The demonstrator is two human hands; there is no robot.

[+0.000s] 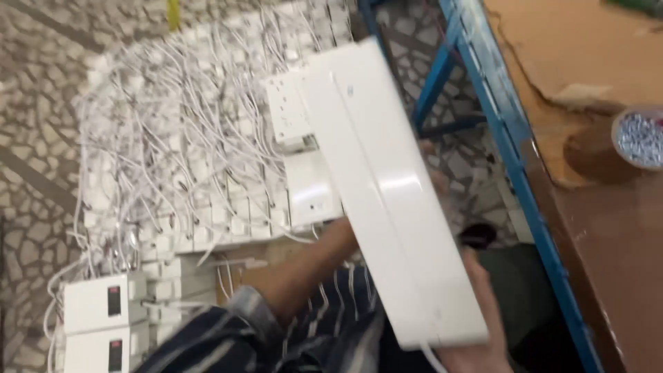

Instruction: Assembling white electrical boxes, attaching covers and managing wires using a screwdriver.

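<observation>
Your right hand (476,345) holds the long white box (387,186). Your left hand is hidden behind it; its grip can't be told.

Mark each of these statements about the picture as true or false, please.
1. The person holds a long white panel. True.
2. The table has a red frame. False: its frame is blue.
3. White boxes with white cables lie on the floor. True.
4. The small bowl on the table holds fruit. False: it holds small shiny metal bits.
5. The person's sleeve is plain white. False: it is dark with light stripes.
</observation>
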